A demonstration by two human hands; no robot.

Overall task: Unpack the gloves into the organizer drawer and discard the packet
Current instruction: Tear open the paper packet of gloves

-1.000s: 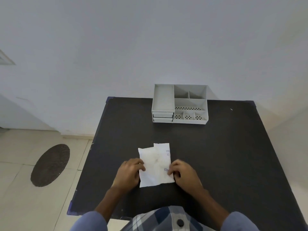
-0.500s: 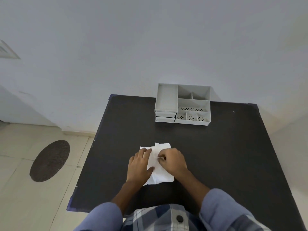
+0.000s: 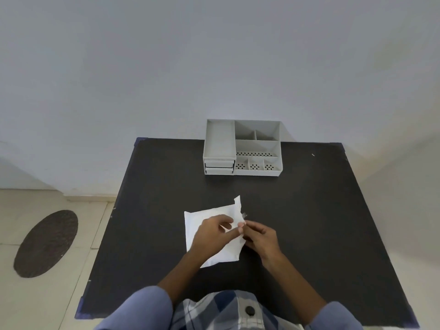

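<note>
A white glove packet (image 3: 199, 219) lies near the front middle of the black table (image 3: 309, 210), its right edge lifted off the surface. My left hand (image 3: 215, 235) rests on top of it and pinches that right edge between thumb and fingers. My right hand (image 3: 260, 239) grips the same edge from the right, touching the left hand's fingertips. The gloves inside are hidden. A grey plastic organizer (image 3: 242, 147) stands at the table's far edge against the wall, with two shut drawers (image 3: 219, 167) at its left front.
The organizer's top has an open tray on the left and several empty compartments on the right. A dark oval mat (image 3: 46, 242) lies on the tiled floor left of the table. The wall rises directly behind the table.
Both hands shifted from the packet's sides to its top, then to its right edge. The packet has turned slightly and its right edge and top corner have lifted.
</note>
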